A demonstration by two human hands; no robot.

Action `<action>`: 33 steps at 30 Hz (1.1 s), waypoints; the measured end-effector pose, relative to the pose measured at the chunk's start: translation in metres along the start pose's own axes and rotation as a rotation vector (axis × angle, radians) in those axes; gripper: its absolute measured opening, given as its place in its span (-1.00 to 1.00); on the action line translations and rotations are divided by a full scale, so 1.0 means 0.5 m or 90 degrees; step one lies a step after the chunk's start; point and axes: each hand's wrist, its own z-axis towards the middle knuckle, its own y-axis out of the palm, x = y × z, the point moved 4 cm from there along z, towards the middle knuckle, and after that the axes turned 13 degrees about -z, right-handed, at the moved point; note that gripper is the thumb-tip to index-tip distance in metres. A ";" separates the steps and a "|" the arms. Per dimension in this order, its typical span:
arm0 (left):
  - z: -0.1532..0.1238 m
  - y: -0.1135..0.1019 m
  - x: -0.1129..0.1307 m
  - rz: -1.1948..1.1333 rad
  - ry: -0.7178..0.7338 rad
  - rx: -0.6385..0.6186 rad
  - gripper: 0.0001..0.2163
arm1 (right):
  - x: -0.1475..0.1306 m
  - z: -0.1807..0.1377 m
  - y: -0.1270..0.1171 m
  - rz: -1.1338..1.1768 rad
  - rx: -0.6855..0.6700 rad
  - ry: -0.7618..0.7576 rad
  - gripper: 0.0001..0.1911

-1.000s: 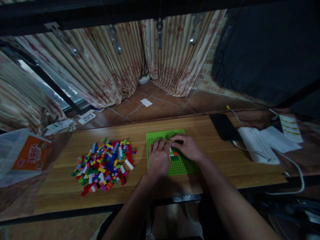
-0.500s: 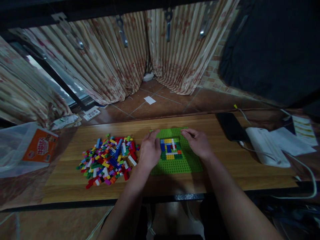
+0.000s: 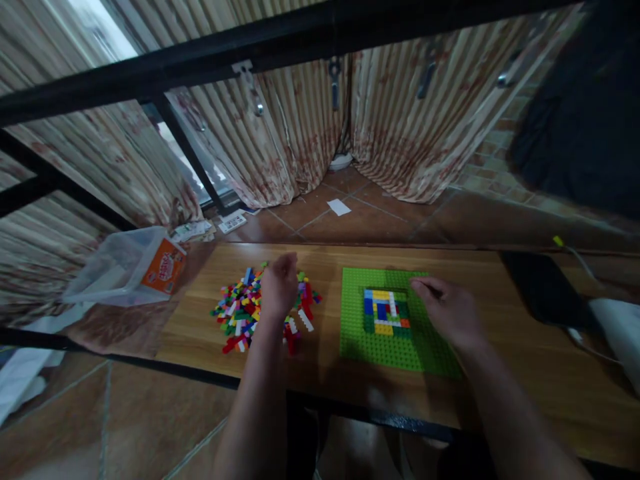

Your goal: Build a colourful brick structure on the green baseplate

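Note:
A green baseplate [image 3: 365, 340] lies on the wooden table [image 3: 500, 380], with a small flat build of blue, yellow, white, red and green bricks [image 3: 384, 311] on it. My right hand [image 3: 447, 310] rests on the plate's right side, fingers curled, next to the build. My left hand [image 3: 279, 285] hovers over a heap of loose coloured bricks [image 3: 245, 313] to the left, fingers bent down into the pile. What those fingers hold, if anything, is hidden.
A clear plastic tub with an orange label [image 3: 133, 267] stands off the table's left end. A dark phone [image 3: 545, 290] and a white device with a cable [image 3: 617, 330] lie at the right. Curtains [image 3: 300, 133] and a black frame bar [image 3: 250, 53] are behind.
My left hand has left the baseplate and moved left over the brick pile. My right hand has slid to the plate's right side, uncovering the build. The view has swung left.

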 end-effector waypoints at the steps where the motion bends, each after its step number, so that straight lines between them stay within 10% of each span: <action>1: 0.004 -0.017 -0.004 0.000 -0.012 0.012 -0.75 | 0.000 0.000 0.001 -0.010 -0.003 0.000 -0.64; 33: -0.016 -0.043 -0.019 0.407 -0.143 -0.109 -0.70 | -0.021 -0.003 0.012 -0.082 -0.001 -0.067 -0.64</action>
